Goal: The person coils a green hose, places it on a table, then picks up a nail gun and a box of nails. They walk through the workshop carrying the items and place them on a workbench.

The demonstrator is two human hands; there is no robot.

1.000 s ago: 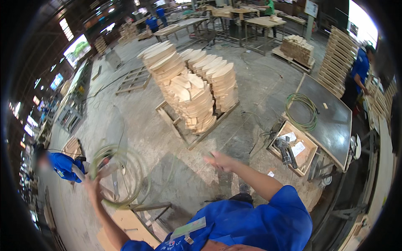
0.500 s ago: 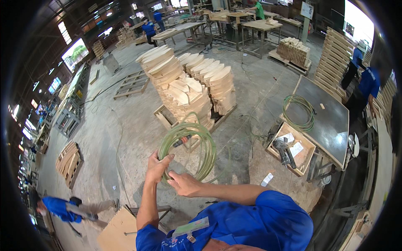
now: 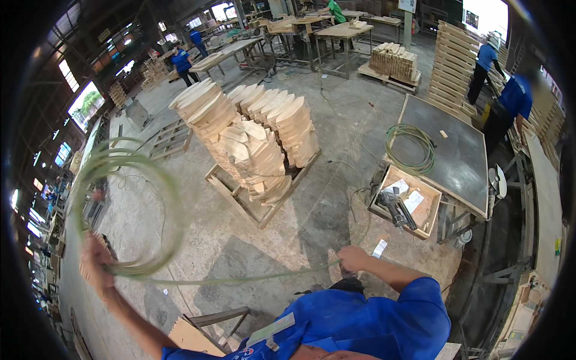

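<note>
My left hand (image 3: pixel 96 261), smeared by motion, grips a coil of translucent green hose (image 3: pixel 144 268) out at the far left. Its loops hang open above the hand and are blurred too. From the coil's underside a single length of hose (image 3: pixel 240 280) runs across in front of my body, sagging slightly. My right hand (image 3: pixel 354 258) is closed around that length, with the fingers partly turned away. Past the right hand a thin line of hose rises toward the wooden box, and its far end is hard to follow.
Stacked curved wooden pieces (image 3: pixel 252 144) stand on a pallet (image 3: pixel 264 217) ahead. To the right, a dark-topped table (image 3: pixel 462 174) bears another hose coil (image 3: pixel 429 157). An open wooden box (image 3: pixel 431 223) by it holds a nail gun (image 3: pixel 396 210). Two workers (image 3: pixel 516 99) stand at the far right.
My left hand has swung out left with the coil. My right hand has moved right, drawing a length of hose between the hands. The view has shifted slightly.
</note>
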